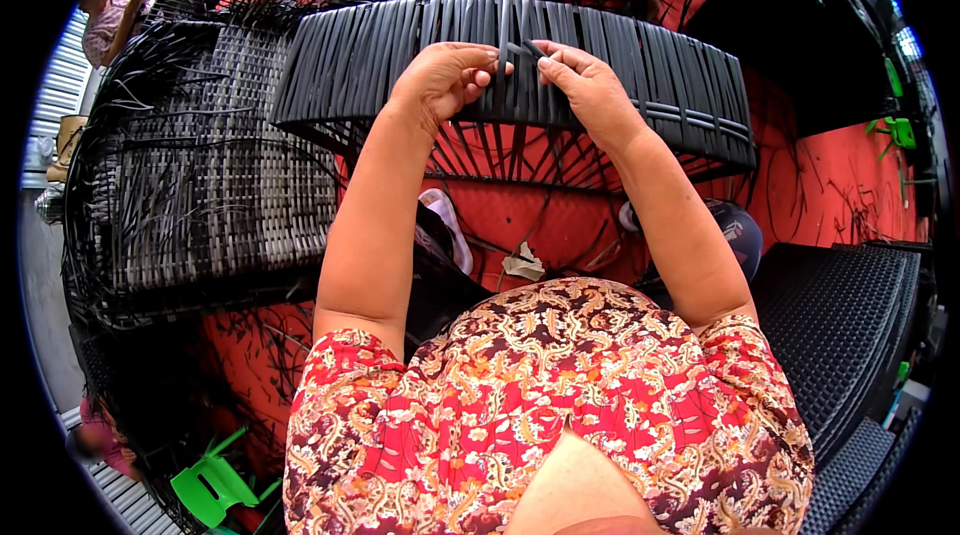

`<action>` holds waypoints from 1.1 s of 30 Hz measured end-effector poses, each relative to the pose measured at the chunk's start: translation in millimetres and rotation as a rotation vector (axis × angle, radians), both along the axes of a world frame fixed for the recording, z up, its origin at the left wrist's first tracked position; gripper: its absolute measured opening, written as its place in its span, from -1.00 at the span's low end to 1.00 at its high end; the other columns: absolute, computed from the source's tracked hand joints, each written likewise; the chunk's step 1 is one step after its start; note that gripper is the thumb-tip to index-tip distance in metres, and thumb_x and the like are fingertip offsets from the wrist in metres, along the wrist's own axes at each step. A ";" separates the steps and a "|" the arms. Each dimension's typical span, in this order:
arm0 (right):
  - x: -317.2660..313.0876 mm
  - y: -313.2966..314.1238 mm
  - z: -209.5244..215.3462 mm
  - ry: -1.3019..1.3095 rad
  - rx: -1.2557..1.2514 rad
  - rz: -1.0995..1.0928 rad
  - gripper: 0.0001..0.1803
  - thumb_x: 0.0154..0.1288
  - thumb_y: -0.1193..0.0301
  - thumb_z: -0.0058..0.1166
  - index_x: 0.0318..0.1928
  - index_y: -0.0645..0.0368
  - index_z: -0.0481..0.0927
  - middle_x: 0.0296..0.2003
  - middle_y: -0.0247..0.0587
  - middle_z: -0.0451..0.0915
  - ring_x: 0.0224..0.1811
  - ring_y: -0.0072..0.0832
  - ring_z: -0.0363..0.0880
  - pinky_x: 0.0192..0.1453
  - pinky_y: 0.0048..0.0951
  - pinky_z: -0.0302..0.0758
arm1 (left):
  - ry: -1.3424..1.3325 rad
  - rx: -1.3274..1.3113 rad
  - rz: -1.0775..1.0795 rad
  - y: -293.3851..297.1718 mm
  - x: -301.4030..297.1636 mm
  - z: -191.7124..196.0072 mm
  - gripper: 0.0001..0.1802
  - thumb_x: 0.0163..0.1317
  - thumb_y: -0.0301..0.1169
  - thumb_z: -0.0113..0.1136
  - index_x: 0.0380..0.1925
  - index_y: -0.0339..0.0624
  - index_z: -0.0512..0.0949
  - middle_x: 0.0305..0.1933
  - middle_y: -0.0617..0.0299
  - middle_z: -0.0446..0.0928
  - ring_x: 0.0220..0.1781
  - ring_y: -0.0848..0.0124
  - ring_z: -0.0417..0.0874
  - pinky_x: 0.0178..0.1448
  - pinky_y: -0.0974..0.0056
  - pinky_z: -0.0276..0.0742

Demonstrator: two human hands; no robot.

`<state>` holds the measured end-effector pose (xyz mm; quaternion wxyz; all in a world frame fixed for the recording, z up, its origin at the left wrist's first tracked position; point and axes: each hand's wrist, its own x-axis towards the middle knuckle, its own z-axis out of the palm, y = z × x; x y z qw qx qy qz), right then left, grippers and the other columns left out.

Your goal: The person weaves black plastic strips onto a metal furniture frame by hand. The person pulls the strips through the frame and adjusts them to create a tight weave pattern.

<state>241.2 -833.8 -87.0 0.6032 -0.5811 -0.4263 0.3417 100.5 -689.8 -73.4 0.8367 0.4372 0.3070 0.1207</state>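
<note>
Red patterned blouse (540, 390); left fingers (482, 59), right fingers (560, 73) pinched closed on black strips (534, 49); curved panel (345, 65) glossy, black, ribbed.

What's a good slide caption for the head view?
Left hand and right hand handle dark strips at a long black-stranded frame over a red floor.

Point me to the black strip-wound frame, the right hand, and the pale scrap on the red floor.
Black strip-wound frame (455, 25): head view, its wound upper face.
Right hand (594, 95): head view, back of the hand.
Pale scrap (523, 263): head view, its middle.
</note>
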 end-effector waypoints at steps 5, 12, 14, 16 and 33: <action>2.5 5.6 9.7 -0.018 -0.191 -0.013 -0.79 0.14 0.44 -0.08 -0.60 0.22 0.47 0.19 0.01 0.25 0.13 -0.40 0.28 0.19 -0.47 0.13 | -0.098 -0.147 -0.042 5.8 1.8 -12.2 -0.88 0.15 -0.50 0.07 -0.44 -0.38 0.44 -0.51 0.16 0.49 -0.78 0.72 0.18 -0.73 0.61 0.08; 4.0 9.3 5.3 -0.281 -0.266 0.001 -0.78 0.09 0.43 -0.06 -0.63 0.23 0.49 0.22 -0.02 0.22 0.15 -0.35 0.29 0.19 -0.46 0.13 | -0.061 -0.091 -0.049 -4.3 -0.7 -5.0 -0.91 0.11 -0.55 0.01 -0.38 -0.37 0.44 -0.48 0.18 0.50 -0.81 0.72 0.16 -0.75 0.62 0.07; 3.9 11.1 6.5 -0.391 -0.293 0.036 -0.79 0.09 0.42 -0.04 -0.63 0.21 0.51 0.23 -0.03 0.21 0.19 -0.32 0.23 0.20 -0.44 0.14 | -0.048 -0.070 -0.046 -6.4 -1.2 -1.7 -0.87 0.10 -0.58 -0.03 -0.34 -0.37 0.43 -0.49 0.20 0.49 -0.81 0.73 0.16 -0.78 0.63 0.05; 2.7 12.3 7.5 -0.495 -0.338 0.061 -0.81 0.06 0.35 -0.01 -0.59 0.14 0.56 0.24 -0.12 0.19 0.26 -0.29 0.11 0.23 -0.33 0.08 | -0.066 -0.045 -0.098 -4.1 -3.2 -4.8 -0.80 0.09 -0.59 -0.07 -0.25 -0.39 0.41 -0.47 0.20 0.49 -0.81 0.73 0.17 -0.79 0.64 0.05; 6.8 16.7 -2.3 -0.829 -0.328 0.093 -0.77 0.11 0.14 0.09 -0.36 -0.03 0.64 0.28 -0.36 0.14 0.37 -0.25 -0.10 0.29 0.00 -0.09 | 0.275 0.597 -0.433 0.5 -2.1 10.9 -0.63 0.06 -0.54 0.02 -0.08 -0.44 0.42 -0.45 0.16 0.59 -0.71 0.55 0.50 -0.71 0.53 0.29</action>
